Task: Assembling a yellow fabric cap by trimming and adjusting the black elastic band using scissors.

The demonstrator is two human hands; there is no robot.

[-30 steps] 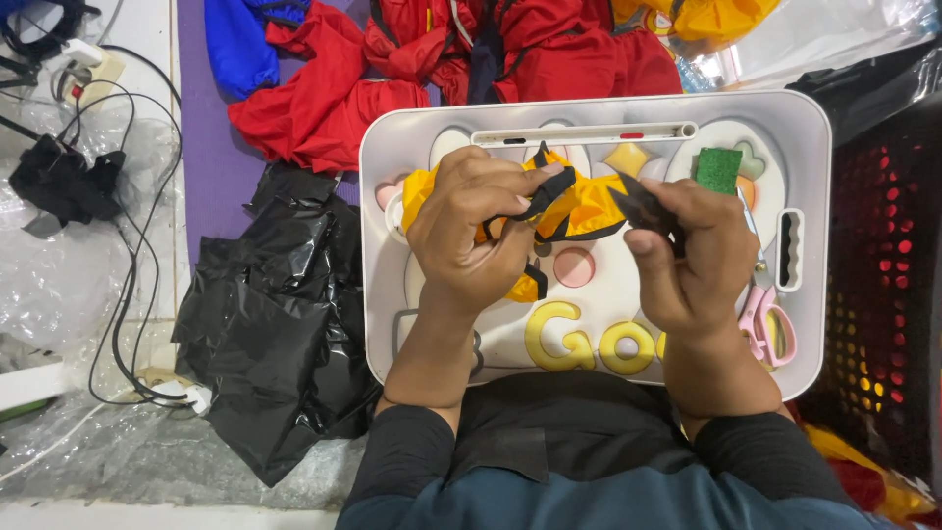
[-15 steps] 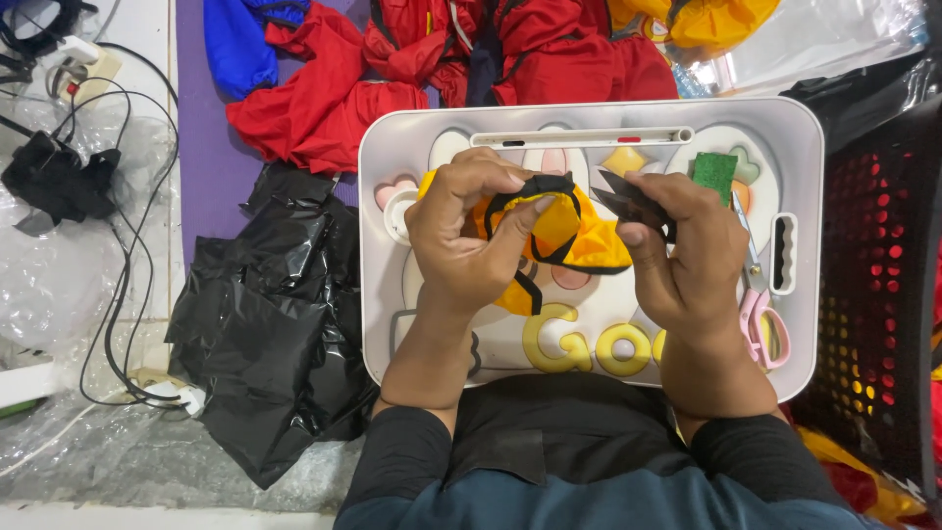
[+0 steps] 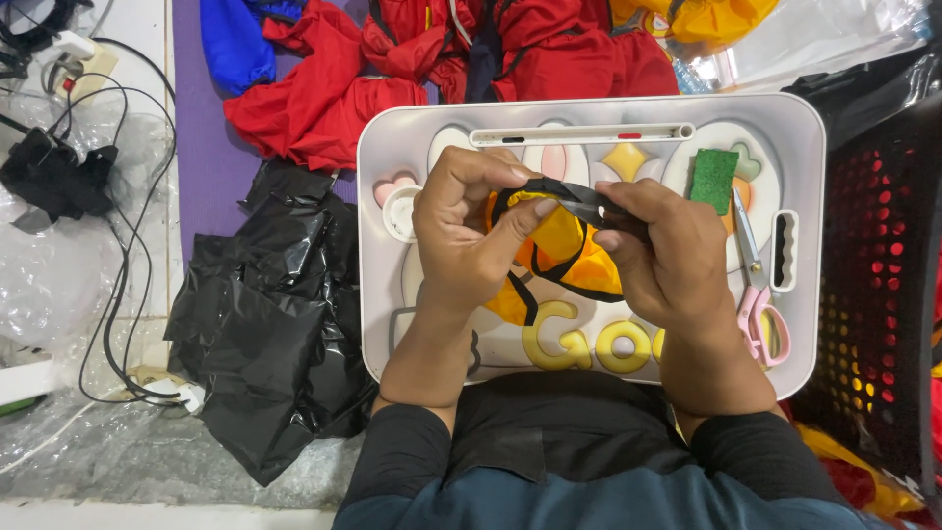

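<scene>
at the far left a tangle of black cables (image 3: 118, 245) runs over clear plastic sheeting (image 3: 59, 285), with a dark bundle (image 3: 54, 177) lying on it. just right of that a crumpled black plastic bag (image 3: 265, 324) lies on the floor, touching the left edge of a white lap tray (image 3: 589, 106). beyond the tray, at the far side, lies a heap of red cloth pieces (image 3: 412, 69) with a blue piece (image 3: 235, 44) at its left end and a yellow piece (image 3: 687, 15) toward the right.

over the middle of the tray the left hand (image 3: 471, 236) is closed, thumb and fingers pinching the black strap edging of a small yellow fabric piece (image 3: 559, 250). the fabric hangs between the two hands, just above the tray's surface, with its black straps looping below. the right hand (image 3: 672, 260) is closed too, gripping the same black strap where it meets the left thumb, so the hands nearly touch.

on the tray, a small white round cap (image 3: 400, 211) sits left of the left hand. right of the right hand a green scouring pad (image 3: 713, 181) lies toward the far edge, and pink-handled scissors (image 3: 758, 294) lie below it, blades pointing far. at the far right a black perforated basket (image 3: 873, 294) stands beside the tray.
</scene>
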